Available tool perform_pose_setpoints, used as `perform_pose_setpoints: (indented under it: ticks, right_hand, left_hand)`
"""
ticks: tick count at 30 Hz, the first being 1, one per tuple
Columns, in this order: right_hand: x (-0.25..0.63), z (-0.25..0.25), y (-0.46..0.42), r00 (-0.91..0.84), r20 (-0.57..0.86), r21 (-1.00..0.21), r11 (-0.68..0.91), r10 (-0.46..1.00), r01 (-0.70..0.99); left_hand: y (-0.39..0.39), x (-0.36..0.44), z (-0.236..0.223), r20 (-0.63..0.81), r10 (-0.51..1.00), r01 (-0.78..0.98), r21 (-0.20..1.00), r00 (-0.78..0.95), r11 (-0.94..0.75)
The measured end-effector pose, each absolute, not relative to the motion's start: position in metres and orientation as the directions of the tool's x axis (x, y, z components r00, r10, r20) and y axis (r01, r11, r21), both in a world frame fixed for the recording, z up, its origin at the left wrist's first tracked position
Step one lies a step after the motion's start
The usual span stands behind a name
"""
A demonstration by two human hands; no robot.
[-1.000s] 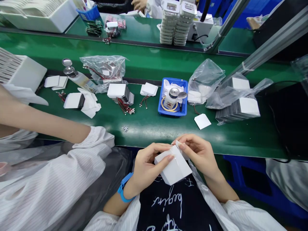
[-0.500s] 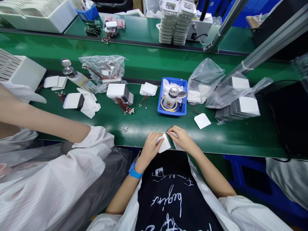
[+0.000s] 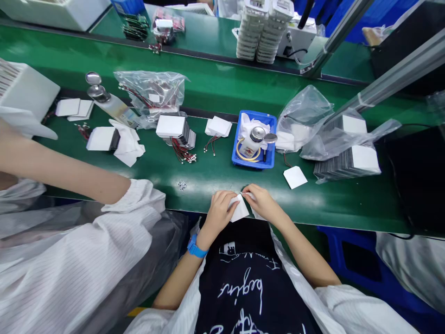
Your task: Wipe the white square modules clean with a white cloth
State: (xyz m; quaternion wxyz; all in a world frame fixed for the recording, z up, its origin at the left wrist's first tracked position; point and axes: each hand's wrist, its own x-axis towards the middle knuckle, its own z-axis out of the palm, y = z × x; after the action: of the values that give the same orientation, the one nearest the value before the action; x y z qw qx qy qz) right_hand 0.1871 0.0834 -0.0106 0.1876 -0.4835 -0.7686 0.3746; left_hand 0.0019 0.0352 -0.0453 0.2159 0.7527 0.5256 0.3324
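Note:
Over the table's front edge, my left hand [image 3: 220,212] is closed on a white square panel [image 3: 239,211], pinched between thumb and fingers. Close beside it, my right hand [image 3: 260,202] pinches a thin white sheet, paper or cloth [image 3: 256,214], mostly covered by the fingers. The fingertips of both hands nearly meet at the panel's upper corner. What exactly they pinch there is too small to make out. Beyond the hands stands a blue tray [image 3: 236,160] holding a pump bottle [image 3: 251,144] and a yellow ring.
A stack of white panels with red-black wires [image 3: 175,127] stands left of centre. Small loose bits [image 3: 181,185] lie nearer. On the right are a single panel [image 3: 295,177] and a bagged stack [image 3: 344,162]. A co-worker's arm [image 3: 69,169] reaches across the left; a metal post [image 3: 389,76] slants at right.
Both hands have moved forward from my chest to the table edge, keeping the white panel and sheet. In the last half second they have hardly moved; the view has shifted slightly.

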Motion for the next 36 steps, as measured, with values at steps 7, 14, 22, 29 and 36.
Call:
perform_pose_setpoints:
  ticks: [7,14,22,29,36]
  right_hand:
    - [0.186,-0.006,0.085,-0.477,-0.082,-0.745,0.264,0.875,0.612]
    - [0.184,-0.003,0.085,-0.488,-0.090,-0.735,0.273,0.868,0.621]
    - [0.177,-0.019,0.083,-0.441,-0.104,-0.685,0.257,0.891,0.682]
    - [0.179,-0.010,0.089,-0.418,-0.122,-0.690,0.226,0.900,0.688]
    - [0.172,-0.015,0.086,-0.381,-0.153,-0.654,0.196,0.912,0.731]
  left_hand:
    - [0.035,0.001,-0.048,0.287,0.931,0.645,0.672,0.224,-0.363]
    - [0.035,0.001,-0.050,0.291,0.930,0.647,0.670,0.223,-0.365]
    - [0.035,0.001,-0.049,0.291,0.928,0.641,0.672,0.231,-0.370]
    - [0.035,0.001,-0.050,0.287,0.929,0.642,0.672,0.233,-0.369]
    - [0.035,0.001,-0.051,0.280,0.931,0.643,0.674,0.232,-0.363]
